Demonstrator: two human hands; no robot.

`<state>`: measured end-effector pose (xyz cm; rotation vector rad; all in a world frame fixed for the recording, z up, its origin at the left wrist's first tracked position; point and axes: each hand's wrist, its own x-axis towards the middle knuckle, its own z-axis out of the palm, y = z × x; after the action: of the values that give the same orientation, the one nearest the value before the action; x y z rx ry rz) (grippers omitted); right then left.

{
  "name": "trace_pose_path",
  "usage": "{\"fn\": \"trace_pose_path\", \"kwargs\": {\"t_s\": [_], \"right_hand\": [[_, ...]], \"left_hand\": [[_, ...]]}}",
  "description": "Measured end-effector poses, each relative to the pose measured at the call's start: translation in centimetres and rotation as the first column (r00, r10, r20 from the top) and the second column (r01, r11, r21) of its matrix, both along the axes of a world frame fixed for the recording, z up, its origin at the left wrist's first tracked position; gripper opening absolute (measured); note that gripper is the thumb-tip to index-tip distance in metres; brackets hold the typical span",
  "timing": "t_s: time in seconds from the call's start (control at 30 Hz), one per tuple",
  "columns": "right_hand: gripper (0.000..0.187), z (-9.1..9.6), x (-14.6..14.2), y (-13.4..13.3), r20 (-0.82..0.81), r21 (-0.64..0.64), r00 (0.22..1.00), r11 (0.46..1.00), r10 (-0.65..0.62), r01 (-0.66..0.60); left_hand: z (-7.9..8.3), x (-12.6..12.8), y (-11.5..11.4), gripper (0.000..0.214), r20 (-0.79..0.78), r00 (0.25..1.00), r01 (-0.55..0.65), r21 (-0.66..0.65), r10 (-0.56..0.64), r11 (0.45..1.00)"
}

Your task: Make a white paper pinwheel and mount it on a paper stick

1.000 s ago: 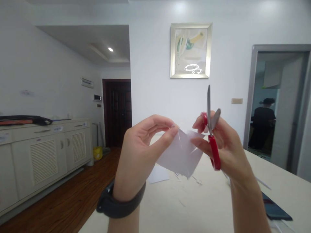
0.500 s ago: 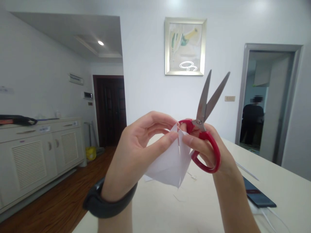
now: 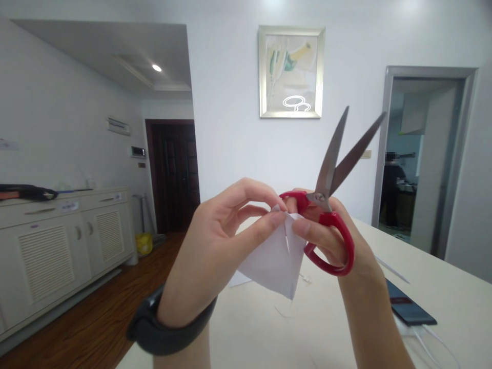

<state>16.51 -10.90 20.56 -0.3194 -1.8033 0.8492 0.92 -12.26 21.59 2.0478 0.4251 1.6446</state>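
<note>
A folded piece of white paper hangs above the table, a narrow slit running down from its top edge. Pinching that edge between thumb and fingers is my left hand, a dark band round its wrist. My right hand grips the paper just right of the slit with its thumb and fingers. Red-handled scissors hang on the same hand, its fingers through the loops. Their blades point up and stand apart, away from the paper. Some fingers of both hands are hidden behind the paper and handles.
On the white table lie thin paper scraps and another white sheet. At the right are a dark phone with white cables and a thin white stick. A person stands beyond the doorway.
My left fingers have bent the paper's top tip over beside the slit. The scissors have tilted further right, blades still apart. The person beyond the doorway has shifted left.
</note>
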Motion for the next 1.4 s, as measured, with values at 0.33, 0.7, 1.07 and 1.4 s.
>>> {"fn": "trace_pose_path", "kwargs": {"t_s": [0.33, 0.7, 1.07, 1.4], "right_hand": [[0.014, -0.3, -0.1, 0.1, -0.041, 0.056, 0.994, 0.993, 0.103, -0.101], [0.015, -0.2, -0.6, 0.2, -0.12, 0.039, 0.972, 0.979, 0.204, -0.2], [0.012, 0.3, 0.9, -0.7, 0.084, 0.199, 0.98, 0.967, -0.181, 0.161], [0.022, 0.7, 3.2, -0.9, 0.06, 0.613, 0.592, 0.498, -0.803, 0.614]], "left_hand": [[-0.1, 0.1, 0.1, 0.003, 0.013, 0.999, 0.04, 0.052, -0.041, 0.998], [-0.2, -0.2, 0.7, 0.008, 0.034, 0.995, 0.094, 0.067, -0.096, 0.993], [-0.3, 0.1, 0.5, 0.006, 0.083, 0.994, -0.085, 0.172, 0.072, 0.981], [-0.3, 1.0, -0.1, 0.01, 0.177, 0.923, -0.381, 0.293, 0.341, 0.877]]}}
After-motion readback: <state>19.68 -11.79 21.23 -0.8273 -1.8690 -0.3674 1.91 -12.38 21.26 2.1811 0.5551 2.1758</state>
